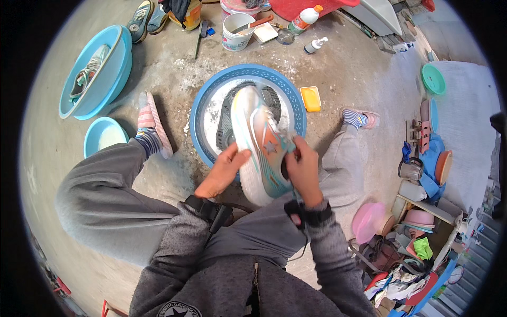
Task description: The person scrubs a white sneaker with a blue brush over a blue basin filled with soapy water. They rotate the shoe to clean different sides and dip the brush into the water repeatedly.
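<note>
Both of my hands hold a white, orange and teal sneaker (259, 146) with a star on its side, toe pointing away from me. My left hand (225, 168) grips it along the thick white sole. Near the collar and laces, my right hand (304, 170) pinches the upper or tongue; its fingers partly hide which. Below the shoe sits a round blue plastic basin (201, 136) with a perforated rim. Two dark insoles, a left one (227, 115) and a right one (272, 103), lie in it, partly covered by the shoe.
Left stand light-blue basins (126, 59), one holding another sneaker (91, 73), and a small basin (105, 134). Beyond are a white bucket (236, 43), a brush (202, 31), a pump bottle (315, 46) and a plastic bottle (307, 18). A yellow bar in a dish (311, 99) lies right of the basin.
</note>
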`<state>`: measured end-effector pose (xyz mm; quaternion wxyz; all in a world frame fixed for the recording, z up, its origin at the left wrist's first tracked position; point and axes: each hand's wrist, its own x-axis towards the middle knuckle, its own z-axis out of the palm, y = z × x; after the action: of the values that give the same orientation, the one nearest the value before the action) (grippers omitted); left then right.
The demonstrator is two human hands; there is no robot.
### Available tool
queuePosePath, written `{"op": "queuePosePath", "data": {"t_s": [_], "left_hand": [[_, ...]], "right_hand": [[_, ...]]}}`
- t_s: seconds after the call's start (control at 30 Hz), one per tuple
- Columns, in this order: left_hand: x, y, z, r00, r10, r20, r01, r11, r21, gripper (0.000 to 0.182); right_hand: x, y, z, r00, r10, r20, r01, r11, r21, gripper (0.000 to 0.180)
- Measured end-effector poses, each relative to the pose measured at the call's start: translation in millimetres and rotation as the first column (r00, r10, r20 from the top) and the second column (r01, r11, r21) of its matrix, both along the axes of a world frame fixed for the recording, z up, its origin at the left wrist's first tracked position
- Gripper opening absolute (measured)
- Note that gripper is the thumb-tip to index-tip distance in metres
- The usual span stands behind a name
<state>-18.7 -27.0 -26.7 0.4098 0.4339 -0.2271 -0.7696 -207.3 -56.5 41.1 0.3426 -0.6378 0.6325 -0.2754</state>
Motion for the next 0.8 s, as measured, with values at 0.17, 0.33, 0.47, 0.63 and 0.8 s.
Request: {"op": "queuePosePath", "data": {"t_s": [0.17,0.33,0.47,0.63,0.8], "left_hand": [[21,-1,-6,0.991,0.13,0.013,-0.129,0.99,-0.056,0.044],[27,-8,-13,0.989,0.141,-0.051,-0.144,0.988,-0.051,0.049],[25,-10,-16,0.976,0.218,0.023,-0.215,0.972,-0.091,0.053],[29,-10,-19,0.974,0.204,0.102,-0.186,0.97,-0.159,0.053],[17,-4,-18,0.969,0.23,-0.085,-0.225,0.972,0.063,0.041]], "right_hand": [[7,-9,-6,0.99,0.137,-0.022,-0.137,0.99,0.024,0.017],[-38,14,47,0.94,0.342,-0.017,-0.33,0.917,0.224,0.016],[-54,18,59,0.892,0.45,-0.038,-0.426,0.867,0.259,0.017],[-65,11,75,0.84,0.54,0.05,-0.52,0.777,0.354,0.018],[-42,10,61,0.93,0.368,0.028,-0.364,0.902,0.232,0.018]]}}
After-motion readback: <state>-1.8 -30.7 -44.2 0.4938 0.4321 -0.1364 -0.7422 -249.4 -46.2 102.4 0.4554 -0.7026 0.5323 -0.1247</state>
